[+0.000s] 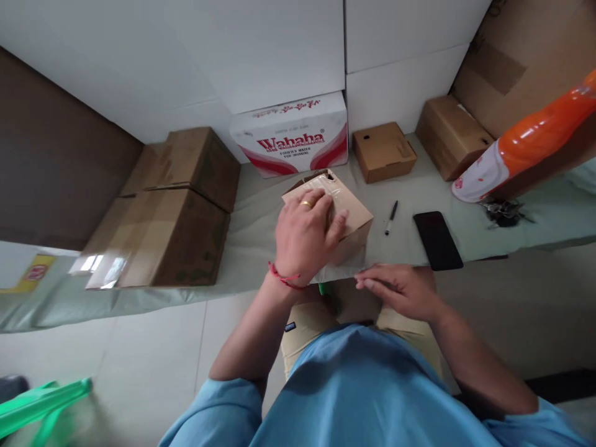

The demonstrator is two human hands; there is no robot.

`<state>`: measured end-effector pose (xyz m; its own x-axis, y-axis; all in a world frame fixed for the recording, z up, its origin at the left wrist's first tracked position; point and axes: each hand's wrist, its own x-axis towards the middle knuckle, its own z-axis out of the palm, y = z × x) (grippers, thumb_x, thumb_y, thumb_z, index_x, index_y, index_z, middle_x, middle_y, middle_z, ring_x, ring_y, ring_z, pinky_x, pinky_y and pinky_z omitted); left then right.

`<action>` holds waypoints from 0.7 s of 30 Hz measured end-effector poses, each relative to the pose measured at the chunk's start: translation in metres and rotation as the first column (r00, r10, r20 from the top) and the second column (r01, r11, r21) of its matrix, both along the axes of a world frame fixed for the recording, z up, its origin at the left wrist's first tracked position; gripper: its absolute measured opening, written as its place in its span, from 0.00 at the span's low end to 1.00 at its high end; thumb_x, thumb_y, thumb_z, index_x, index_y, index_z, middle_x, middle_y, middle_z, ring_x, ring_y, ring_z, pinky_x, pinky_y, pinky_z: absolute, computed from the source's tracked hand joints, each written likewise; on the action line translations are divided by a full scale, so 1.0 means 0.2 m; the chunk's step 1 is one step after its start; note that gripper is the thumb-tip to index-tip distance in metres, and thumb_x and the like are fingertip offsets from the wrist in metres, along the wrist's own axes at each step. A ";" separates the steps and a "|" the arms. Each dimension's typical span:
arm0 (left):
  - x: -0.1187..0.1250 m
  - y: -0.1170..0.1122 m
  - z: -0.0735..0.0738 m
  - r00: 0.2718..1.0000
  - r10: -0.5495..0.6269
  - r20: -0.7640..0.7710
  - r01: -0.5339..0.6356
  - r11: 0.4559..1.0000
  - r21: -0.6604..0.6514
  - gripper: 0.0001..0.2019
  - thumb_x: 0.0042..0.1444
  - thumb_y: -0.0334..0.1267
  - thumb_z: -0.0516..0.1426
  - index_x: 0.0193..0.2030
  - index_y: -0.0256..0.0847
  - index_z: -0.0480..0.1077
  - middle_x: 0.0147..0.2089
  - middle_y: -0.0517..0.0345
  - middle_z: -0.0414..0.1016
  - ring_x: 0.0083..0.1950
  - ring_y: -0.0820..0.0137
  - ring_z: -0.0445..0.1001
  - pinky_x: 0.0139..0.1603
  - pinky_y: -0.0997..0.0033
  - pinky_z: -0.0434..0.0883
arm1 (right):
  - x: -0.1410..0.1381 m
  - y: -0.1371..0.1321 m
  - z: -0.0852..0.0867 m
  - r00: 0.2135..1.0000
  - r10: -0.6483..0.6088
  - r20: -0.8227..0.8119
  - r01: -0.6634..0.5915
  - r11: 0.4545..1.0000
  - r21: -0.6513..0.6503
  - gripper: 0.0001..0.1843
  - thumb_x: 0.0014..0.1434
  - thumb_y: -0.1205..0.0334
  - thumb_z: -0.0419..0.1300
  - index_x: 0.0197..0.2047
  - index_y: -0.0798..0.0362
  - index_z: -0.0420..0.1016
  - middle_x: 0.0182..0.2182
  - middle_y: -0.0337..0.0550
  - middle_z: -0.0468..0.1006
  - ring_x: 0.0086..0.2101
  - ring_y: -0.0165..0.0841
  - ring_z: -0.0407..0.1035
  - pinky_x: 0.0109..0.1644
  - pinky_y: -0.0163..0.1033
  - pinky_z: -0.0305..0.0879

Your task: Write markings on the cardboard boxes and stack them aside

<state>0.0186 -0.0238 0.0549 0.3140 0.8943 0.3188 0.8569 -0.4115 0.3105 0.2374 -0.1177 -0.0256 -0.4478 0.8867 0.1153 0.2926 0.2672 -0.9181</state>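
Observation:
A small light-brown cardboard box (356,214) sits at the front edge of the cloth-covered table, turned at an angle. Shiny clear film or tape lies over part of its top, and there is a dark hole near its far corner. My left hand (305,226) rests on top of the box, fingers slightly bent and thumb apart, not wrapped round it. Just in front of the box's lower right side is my right hand (395,287), its thumb and fingertips pinched together. What they hold, if anything, is too small to make out.
A white Wahaba-style water carton (291,136) stands behind. Taped brown cartons (153,230) are at left. To the right are a small brown box (384,152), a longer box (451,136), a pen (392,217), a phone (437,240), keys (505,212) and an orange-and-white bottle-shaped object (526,149).

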 end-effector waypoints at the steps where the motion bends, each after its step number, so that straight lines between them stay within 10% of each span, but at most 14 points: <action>1: 0.01 0.00 -0.01 0.998 -0.022 -0.055 0.021 1.000 -0.017 0.29 0.69 0.58 0.58 0.67 0.39 0.75 0.74 0.39 0.73 0.76 0.46 0.69 0.77 0.42 0.64 | 0.06 0.03 -0.01 0.998 -0.059 0.035 0.060 0.998 -0.029 0.17 0.75 0.51 0.58 0.51 0.47 0.86 0.47 0.43 0.90 0.47 0.35 0.84 0.53 0.39 0.77; 7: -0.09 0.01 0.05 0.917 -0.283 -0.283 0.221 0.947 -0.231 0.49 0.59 0.53 0.69 0.80 0.33 0.58 0.84 0.33 0.51 0.85 0.41 0.50 0.82 0.34 0.50 | 0.37 0.40 -0.18 0.762 -0.373 0.530 0.416 0.909 0.041 0.21 0.73 0.55 0.53 0.57 0.53 0.85 0.47 0.52 0.89 0.47 0.44 0.83 0.54 0.46 0.76; 12: -0.26 0.04 0.17 0.843 -0.511 -0.168 0.434 0.831 -0.349 0.44 0.60 0.56 0.69 0.78 0.43 0.62 0.84 0.44 0.56 0.84 0.49 0.55 0.84 0.42 0.52 | 0.40 0.64 -0.26 0.379 -0.183 0.907 0.242 0.966 0.094 0.33 0.70 0.67 0.49 0.76 0.51 0.68 0.63 0.60 0.77 0.51 0.45 0.80 0.47 0.43 0.72; 17: -0.18 -0.02 0.11 0.941 -0.329 0.080 0.338 0.928 -0.159 0.22 0.70 0.58 0.61 0.57 0.44 0.79 0.69 0.47 0.78 0.69 0.54 0.76 0.73 0.48 0.69 | 0.36 0.73 -0.21 0.307 -0.087 0.948 0.121 0.991 0.052 0.29 0.71 0.70 0.45 0.68 0.54 0.75 0.57 0.65 0.79 0.46 0.45 0.80 0.42 0.44 0.68; 21: -0.08 -0.07 0.03 0.975 -0.220 0.014 0.220 0.975 -0.010 0.20 0.73 0.50 0.57 0.65 0.44 0.76 0.67 0.47 0.79 0.68 0.52 0.76 0.72 0.47 0.68 | 0.37 0.77 -0.17 0.304 -0.043 0.952 0.027 0.999 0.037 0.23 0.72 0.69 0.46 0.56 0.55 0.82 0.50 0.63 0.84 0.47 0.48 0.79 0.46 0.48 0.68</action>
<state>0.0030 -0.0381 0.0599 0.4997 0.8073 0.3139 0.7414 -0.5860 0.3269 0.3111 0.0369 -0.0600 -0.2219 0.9068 -0.3584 0.9705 0.2409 0.0084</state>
